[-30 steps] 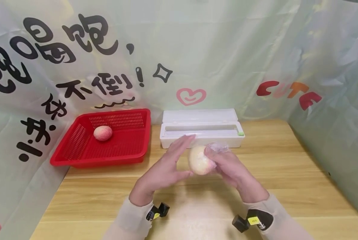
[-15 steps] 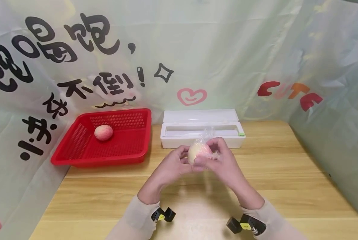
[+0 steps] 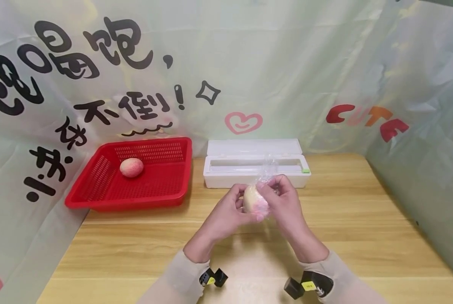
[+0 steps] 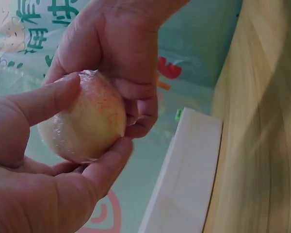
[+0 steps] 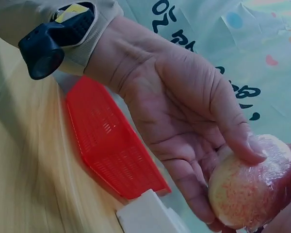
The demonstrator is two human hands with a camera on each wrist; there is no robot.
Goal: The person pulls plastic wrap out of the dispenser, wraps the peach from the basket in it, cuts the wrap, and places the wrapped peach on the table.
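Note:
Between the two hands, above the table, is a pale yellow and pink peach (image 3: pixel 252 200) covered in clear plastic film (image 3: pixel 269 165), a loose bit of which stands up behind it. The left hand (image 3: pixel 225 214) grips the peach from its left side, thumb and fingers around it, as the left wrist view also shows with the peach (image 4: pixel 89 121). On the other side the right hand (image 3: pixel 286 210) pinches film against the fruit, its thumb pressing on the surface. In the right wrist view the film on the peach (image 5: pixel 252 189) looks shiny and tight.
A red basket (image 3: pixel 135 203) stands at the back left with another peach (image 3: pixel 131 167) inside. Behind the hands, a long white box (image 3: pixel 219 181) with its lid raised sits against the printed curtain (image 3: pixel 287 84).
The left hand, earlier apart from the peach, has closed around it. The peach has turned between the hands, and the right thumb has moved onto its upper side. The film end now stands upright.

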